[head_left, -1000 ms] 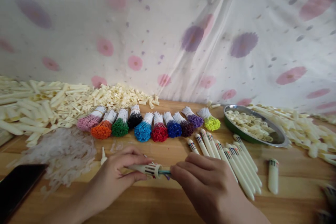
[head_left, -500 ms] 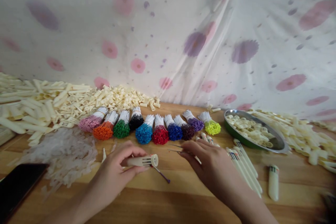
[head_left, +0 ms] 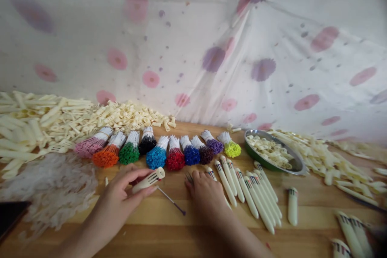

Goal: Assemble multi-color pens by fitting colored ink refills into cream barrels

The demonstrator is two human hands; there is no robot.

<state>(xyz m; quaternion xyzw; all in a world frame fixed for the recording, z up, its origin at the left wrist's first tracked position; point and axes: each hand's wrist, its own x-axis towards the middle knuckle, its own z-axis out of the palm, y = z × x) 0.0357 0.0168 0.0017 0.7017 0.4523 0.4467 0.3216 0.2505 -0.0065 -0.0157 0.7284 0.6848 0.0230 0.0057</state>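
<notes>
Pale barrel [head_left: 148,180]: we found it above the desk [head_left: 169,234], pinched between thumb and fingers of the left hand [head_left: 130,188], its open, slotted end raised and turned toward the right hand [head_left: 207,193]. A thin purple-ended rod [head_left: 171,200] slanted nearward from just below the left fingertips; pinched or loose, we could not tell. The right hand was low at the desk, palm down, fingers bent and bunched; a thin grey thing [head_left: 189,177] showed at their tips, too blurred for us to judge the grip.

Good handling, we judged, wanted a light, steady pinch behind the slots, the mouth uncovered, the rod unbumped.

Just beyond both hands we noted a row of colour-ended bundles [head_left: 174,159]; right of the right hand, pale pens [head_left: 247,193], then a metal bowl [head_left: 298,165]. Beside the left forearm, clear pieces [head_left: 54,187].
</notes>
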